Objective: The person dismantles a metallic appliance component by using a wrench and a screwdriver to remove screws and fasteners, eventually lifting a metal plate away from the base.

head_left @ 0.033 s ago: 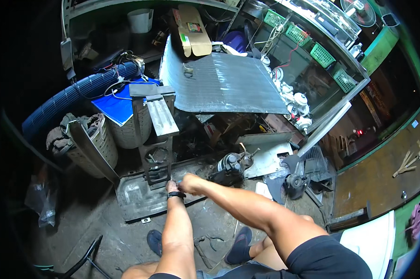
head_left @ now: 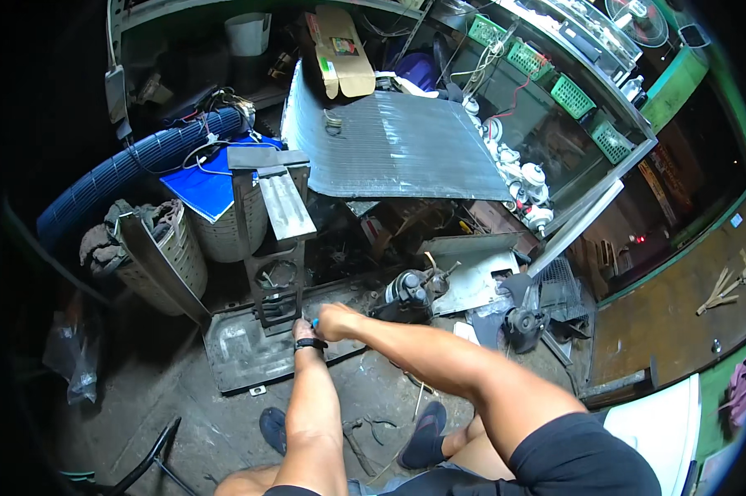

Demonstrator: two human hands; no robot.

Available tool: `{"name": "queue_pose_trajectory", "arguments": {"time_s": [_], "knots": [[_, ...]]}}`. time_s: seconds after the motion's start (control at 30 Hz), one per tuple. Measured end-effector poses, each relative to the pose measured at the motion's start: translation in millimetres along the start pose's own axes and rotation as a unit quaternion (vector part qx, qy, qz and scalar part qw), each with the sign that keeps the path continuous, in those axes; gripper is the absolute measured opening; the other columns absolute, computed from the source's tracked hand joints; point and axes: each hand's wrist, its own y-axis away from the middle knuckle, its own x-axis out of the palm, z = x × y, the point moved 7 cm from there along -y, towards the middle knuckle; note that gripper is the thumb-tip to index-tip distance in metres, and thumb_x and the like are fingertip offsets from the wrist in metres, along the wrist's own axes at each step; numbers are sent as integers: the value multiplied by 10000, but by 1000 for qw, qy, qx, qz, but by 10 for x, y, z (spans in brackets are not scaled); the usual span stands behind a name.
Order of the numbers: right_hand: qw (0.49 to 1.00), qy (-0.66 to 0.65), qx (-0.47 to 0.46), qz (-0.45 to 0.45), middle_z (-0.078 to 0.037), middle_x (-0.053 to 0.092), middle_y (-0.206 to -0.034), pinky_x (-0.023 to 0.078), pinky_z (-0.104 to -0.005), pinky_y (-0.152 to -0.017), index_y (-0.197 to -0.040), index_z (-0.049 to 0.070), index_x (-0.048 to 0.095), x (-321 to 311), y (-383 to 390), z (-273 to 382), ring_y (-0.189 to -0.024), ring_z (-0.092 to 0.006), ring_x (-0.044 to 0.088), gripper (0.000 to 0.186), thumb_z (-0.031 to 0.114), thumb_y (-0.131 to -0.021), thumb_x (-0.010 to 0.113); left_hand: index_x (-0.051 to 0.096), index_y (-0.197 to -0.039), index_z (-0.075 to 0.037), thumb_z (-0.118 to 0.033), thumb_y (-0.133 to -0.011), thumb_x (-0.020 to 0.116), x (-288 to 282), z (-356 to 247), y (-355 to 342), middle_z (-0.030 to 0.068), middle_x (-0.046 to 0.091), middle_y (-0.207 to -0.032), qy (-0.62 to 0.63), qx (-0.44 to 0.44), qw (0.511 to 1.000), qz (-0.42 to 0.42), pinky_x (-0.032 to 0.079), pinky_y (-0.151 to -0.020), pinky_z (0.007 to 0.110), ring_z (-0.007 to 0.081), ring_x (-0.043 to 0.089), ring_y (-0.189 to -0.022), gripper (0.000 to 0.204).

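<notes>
My left hand (head_left: 303, 329), with a dark band at the wrist, is at the lower end of an upright metal frame (head_left: 278, 285); its grip is too small to make out. Just right of it my right hand (head_left: 333, 321) is closed around a small blue-handled tool (head_left: 315, 324), whose far end is hidden. The frame rises from a grimy metal base plate (head_left: 232, 347). A black compressor (head_left: 406, 293) lies to the right of my hands. On the floor below are a hammer (head_left: 356, 434) and pliers (head_left: 379, 430).
Perforated bins (head_left: 162, 256), one with a blue sheet (head_left: 199, 190), stand left. A finned metal panel (head_left: 398, 149) lies behind, beside green baskets (head_left: 571, 97). A white metal casing (head_left: 459, 256), a wooden door (head_left: 662, 314) and a white appliance (head_left: 654, 422) are right. A curved black bar (head_left: 150, 459) is at lower left.
The view has shifted very slightly. My right hand and forearm have moved a little, and more of the blue handle shows; both hands remain at the foot of the frame.
</notes>
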Motion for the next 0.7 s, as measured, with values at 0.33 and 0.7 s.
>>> {"name": "queue_pose_trajectory", "arguments": {"time_s": [0.33, 0.7], "knots": [[934, 200, -163, -249, -139, 764, -913, 556, -406, -625, -1027, 70, 785, 83, 60, 366, -858, -277, 758, 227, 244, -961, 655, 601, -1038, -66, -364, -961, 414, 103, 48, 322, 161, 652, -922, -21, -19, 997, 73, 513, -765, 547, 358, 636, -857, 360], [775, 544, -322, -14, -144, 754, -1089, 516, -443, -899, -1079, 84, 792, 383, 357, 593, -1010, -291, 715, 290, 239, -977, 569, 628, -1080, -65, -447, -978, 410, 97, 195, 392, 161, 681, -1017, -16, -33, 998, 56, 508, -874, 548, 367, 638, -939, 452]]}}
